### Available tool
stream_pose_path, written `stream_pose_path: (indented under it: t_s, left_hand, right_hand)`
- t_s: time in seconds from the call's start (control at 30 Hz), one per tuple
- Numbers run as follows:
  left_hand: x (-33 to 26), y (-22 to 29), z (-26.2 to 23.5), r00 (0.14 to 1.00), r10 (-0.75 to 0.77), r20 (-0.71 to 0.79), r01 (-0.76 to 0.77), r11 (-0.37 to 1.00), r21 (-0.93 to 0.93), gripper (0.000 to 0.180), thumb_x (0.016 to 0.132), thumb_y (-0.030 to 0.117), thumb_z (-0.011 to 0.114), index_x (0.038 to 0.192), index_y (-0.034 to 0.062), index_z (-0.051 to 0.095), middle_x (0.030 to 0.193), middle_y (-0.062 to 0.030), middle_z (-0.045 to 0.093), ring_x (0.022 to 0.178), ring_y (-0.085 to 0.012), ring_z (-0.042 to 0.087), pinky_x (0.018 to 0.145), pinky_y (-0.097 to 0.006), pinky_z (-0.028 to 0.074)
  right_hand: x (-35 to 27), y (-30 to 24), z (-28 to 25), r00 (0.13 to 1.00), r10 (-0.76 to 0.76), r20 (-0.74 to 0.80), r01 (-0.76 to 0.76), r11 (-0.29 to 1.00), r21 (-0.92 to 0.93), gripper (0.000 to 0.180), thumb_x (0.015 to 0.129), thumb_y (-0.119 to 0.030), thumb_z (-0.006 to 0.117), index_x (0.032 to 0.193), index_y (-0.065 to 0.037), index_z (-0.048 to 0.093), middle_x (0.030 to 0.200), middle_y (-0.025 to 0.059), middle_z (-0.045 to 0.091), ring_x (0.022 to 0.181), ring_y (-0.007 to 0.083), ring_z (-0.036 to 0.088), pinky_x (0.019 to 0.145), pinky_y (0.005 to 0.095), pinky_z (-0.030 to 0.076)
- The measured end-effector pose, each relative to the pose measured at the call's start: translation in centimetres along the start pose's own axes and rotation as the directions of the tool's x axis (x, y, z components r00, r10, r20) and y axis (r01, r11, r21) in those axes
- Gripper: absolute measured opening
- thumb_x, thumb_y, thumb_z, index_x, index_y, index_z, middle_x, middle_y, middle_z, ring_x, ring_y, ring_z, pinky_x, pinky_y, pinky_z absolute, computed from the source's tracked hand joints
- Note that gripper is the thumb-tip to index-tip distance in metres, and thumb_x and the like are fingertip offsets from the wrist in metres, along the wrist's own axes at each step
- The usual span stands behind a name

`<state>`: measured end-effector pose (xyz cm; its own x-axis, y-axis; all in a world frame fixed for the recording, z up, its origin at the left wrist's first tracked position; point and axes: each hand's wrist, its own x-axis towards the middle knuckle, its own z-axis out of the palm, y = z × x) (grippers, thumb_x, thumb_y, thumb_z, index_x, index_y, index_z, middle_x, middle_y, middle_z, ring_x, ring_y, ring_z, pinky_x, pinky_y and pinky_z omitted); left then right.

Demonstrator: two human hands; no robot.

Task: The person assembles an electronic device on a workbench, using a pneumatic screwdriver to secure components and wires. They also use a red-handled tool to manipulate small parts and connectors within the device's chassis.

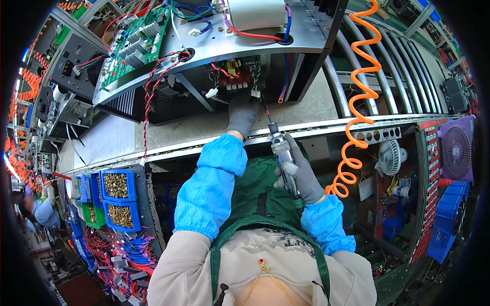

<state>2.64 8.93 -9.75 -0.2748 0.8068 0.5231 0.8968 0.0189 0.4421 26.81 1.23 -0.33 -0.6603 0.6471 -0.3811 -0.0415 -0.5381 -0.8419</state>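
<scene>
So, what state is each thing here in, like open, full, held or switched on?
Left hand: gloved, reaching into the metal case; finger grip unclear
Right hand: gloved, closed around the screwdriver
Screwdriver: held, tip toward the case
Metal case: open on the near side
Circuit board: uncovered
Twisted wires: hanging down
Orange hose: coiled
Two blue bins: filled with small brass-coloured parts
Purple fan: on or off, can't tell

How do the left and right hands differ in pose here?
The left hand reaches to the open side of the metal case; the right hand holds the power screwdriver lower in view. The right hand curls around its tool, while the left hand's grip is unclear. Both wear grey gloves.
</scene>
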Motion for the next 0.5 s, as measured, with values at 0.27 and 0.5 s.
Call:
stream_pose_path:
  t_s: [0.27,0.5]
  left_hand:
    - [1.7,1.4,-1.5,1.000,0.022,0.001,-0.022,0.988,0.151,0.016,0.073,0.019,0.058,0.080,0.0070,0.066,0.076,-0.0154,0.063,0.077,-0.0347,0.060,0.069,-0.044,0.045]
    - [1.3,1.2,-0.7,0.991,0.121,-0.053,-0.103,0.959,0.265,0.016,0.075,0.018,0.058,0.085,0.0088,0.068,0.091,-0.0147,0.064,0.090,-0.0329,0.060,0.080,-0.044,0.045]
  right_hand:
    - [1.5,-0.9,1.1,0.998,-0.063,-0.027,0.060,0.993,-0.099,0.082,0.076,-0.016,0.054,0.149,-0.018,0.015,0.085,0.0121,0.057,0.058,0.0161,0.059,0.055,0.0282,0.051]
    - [1.9,-0.3,1.1,0.996,-0.088,-0.030,0.087,0.995,-0.046,0.083,0.075,-0.018,0.055,0.148,-0.018,0.016,0.085,0.0119,0.056,0.058,0.0154,0.057,0.053,0.0275,0.051]
